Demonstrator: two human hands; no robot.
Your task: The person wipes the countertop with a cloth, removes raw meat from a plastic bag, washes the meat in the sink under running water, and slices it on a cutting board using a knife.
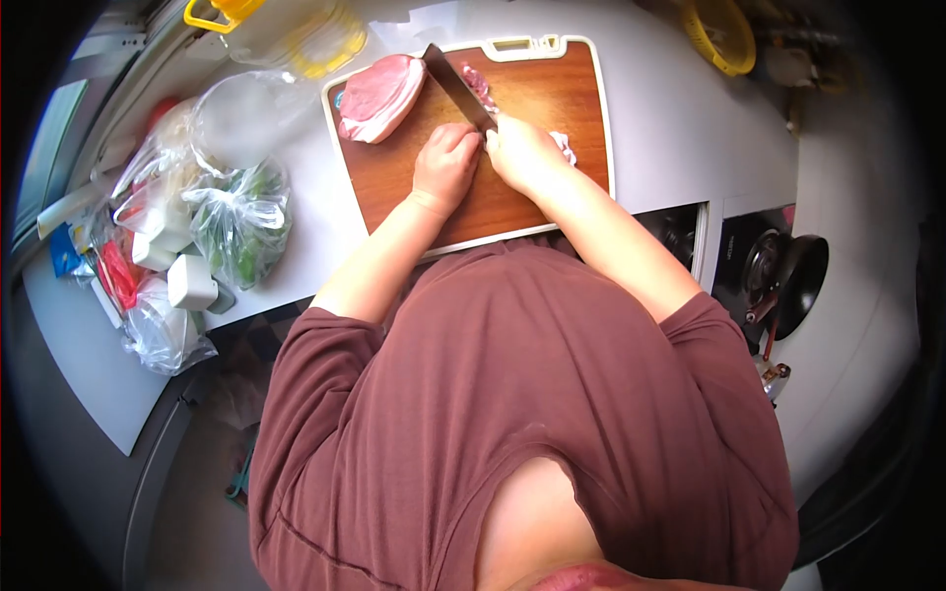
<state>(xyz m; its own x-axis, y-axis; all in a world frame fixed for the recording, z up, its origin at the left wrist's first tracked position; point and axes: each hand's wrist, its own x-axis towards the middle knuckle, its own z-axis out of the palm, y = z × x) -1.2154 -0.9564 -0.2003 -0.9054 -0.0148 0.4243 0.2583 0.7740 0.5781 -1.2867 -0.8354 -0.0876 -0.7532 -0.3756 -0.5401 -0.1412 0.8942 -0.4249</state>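
A broad-bladed knife (pixel 455 83) is held in my right hand (pixel 520 155), its dark blade pointing away over the wooden cutting board (pixel 394 192). My left hand (pixel 445 163) rests on the board just left of the knife's handle end, fingers curled; whatever lies under its fingertips is hidden. A large piece of raw meat (pixel 380 97) with a pale fat edge sits at the board's upper left. Small meat pieces (pixel 477 87) lie right of the blade, and a whitish scrap (pixel 565 148) is beside my right wrist.
Plastic bags, one with green vegetables (pixel 246 222), and white containers (pixel 191 283) crowd the counter's left. A clear yellow-edged container (pixel 325 41) stands behind the board. At the right are a yellow basket (pixel 721 37) and a black pan (pixel 800 286) on the stove.
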